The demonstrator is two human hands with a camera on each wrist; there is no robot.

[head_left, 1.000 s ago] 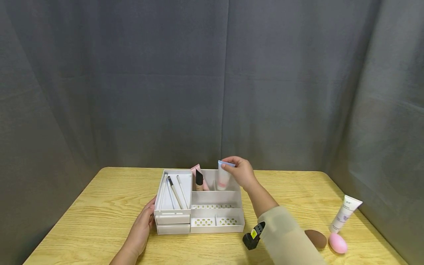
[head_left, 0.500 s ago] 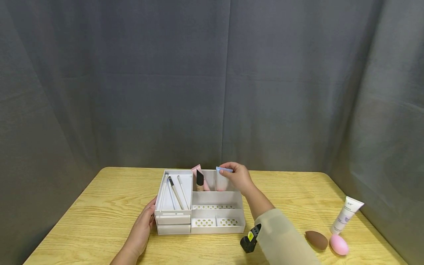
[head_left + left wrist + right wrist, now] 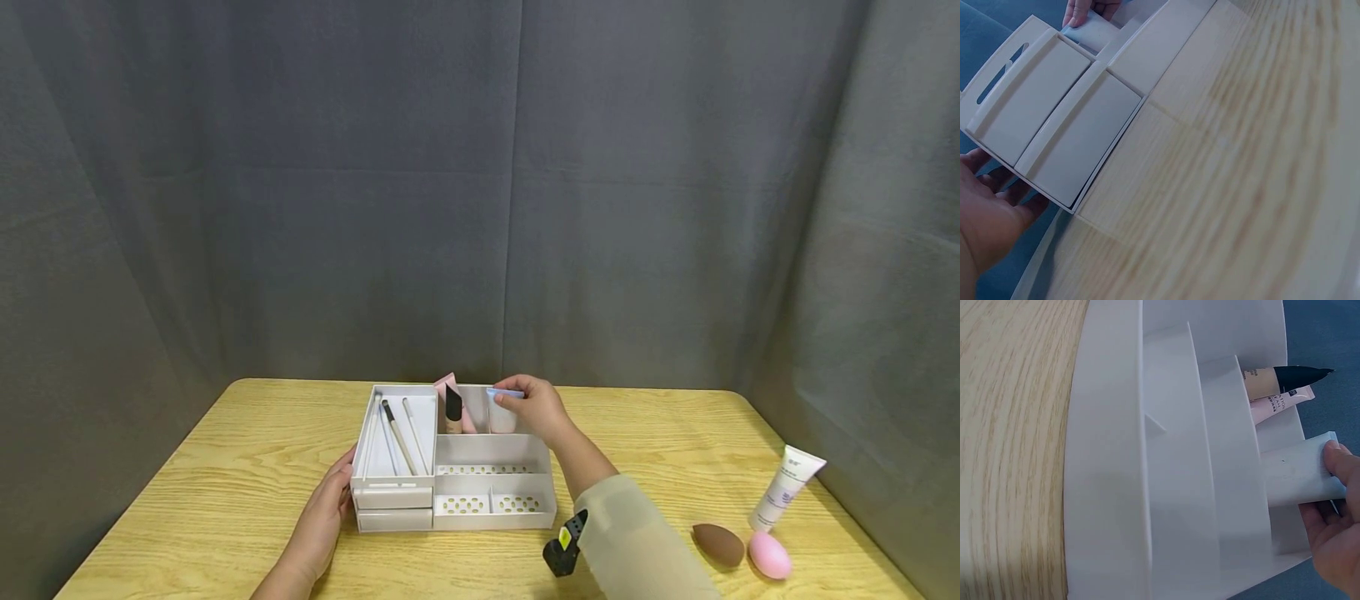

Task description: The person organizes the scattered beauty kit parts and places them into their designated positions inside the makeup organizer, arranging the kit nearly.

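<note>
A white cosmetics organizer (image 3: 491, 521) stands on the table, with two drawers stacked at its front left. My left hand (image 3: 318, 521) rests against its left side; the left wrist view shows the fingers (image 3: 1017, 190) touching the side wall, tips partly hidden. At the top of the rear right compartment, my right hand (image 3: 536, 408) pinches the blue crimped end of a white squeeze tube (image 3: 1300, 472) between thumb and fingers. The tube's lower part sits down inside the compartment. In the rear compartment beside it lean a black-capped beige tube (image 3: 453, 408) and a pink tube (image 3: 1279, 405).
Several makeup brushes (image 3: 397, 437) lie in the organizer's top left tray. On the table's right side are a white tube (image 3: 783, 492) standing on its cap, a brown makeup sponge (image 3: 717, 546) and a pink one (image 3: 769, 556). Grey curtains (image 3: 480, 208) hang behind.
My right hand has lowered the white tube into the rear right compartment, still pinching its end. The left hand has stayed at the organizer's side.
</note>
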